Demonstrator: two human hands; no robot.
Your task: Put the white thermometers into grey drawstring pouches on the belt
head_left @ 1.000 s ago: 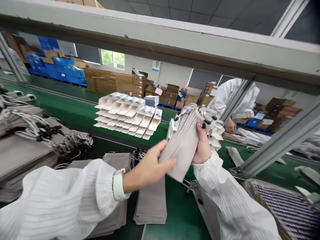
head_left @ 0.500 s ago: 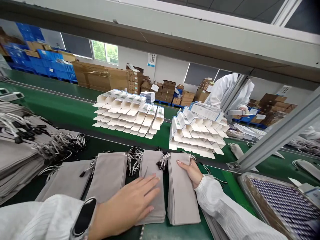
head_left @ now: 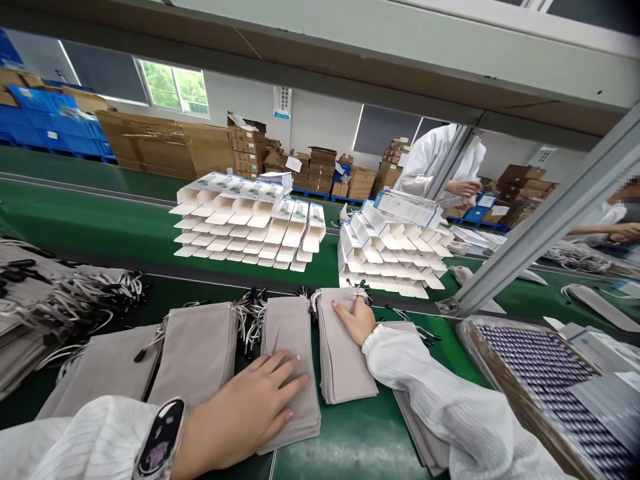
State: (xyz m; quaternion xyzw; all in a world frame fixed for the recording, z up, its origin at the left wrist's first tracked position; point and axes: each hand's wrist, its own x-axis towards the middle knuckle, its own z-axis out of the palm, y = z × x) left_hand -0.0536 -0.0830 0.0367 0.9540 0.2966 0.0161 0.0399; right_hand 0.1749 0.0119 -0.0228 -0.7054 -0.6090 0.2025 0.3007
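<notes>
My left hand (head_left: pixel 245 410) lies with its fingers spread across a stack of grey drawstring pouches (head_left: pixel 290 323). Fingers and thumb of my right hand (head_left: pixel 357 321) are closed around the upper end of a neighbouring stack of grey pouches (head_left: pixel 345 373), near its cords. Under my right forearm, another pile of pouches (head_left: pixel 417 427) is partly hidden. To the left are a wider pouch stack (head_left: pixel 197 347) and a slanted one (head_left: pixel 107 360), with white cords and black cord ends.
Open white cartons (head_left: pixel 225 213) stand piled on the green belt, with a second carton pile (head_left: pixel 395 247) to the right. A metal post (head_left: pixel 540 220) slants beside a tray of small striped items (head_left: pixel 540 360). More pouches (head_left: pixel 30 313) heap at left. A co-worker (head_left: pixel 425 160) stands opposite.
The stack under my right hand has shifted away from me, its near edge now farther back than the neighbouring stack's. My left hand stays on its stack. The watch face has lit up.
</notes>
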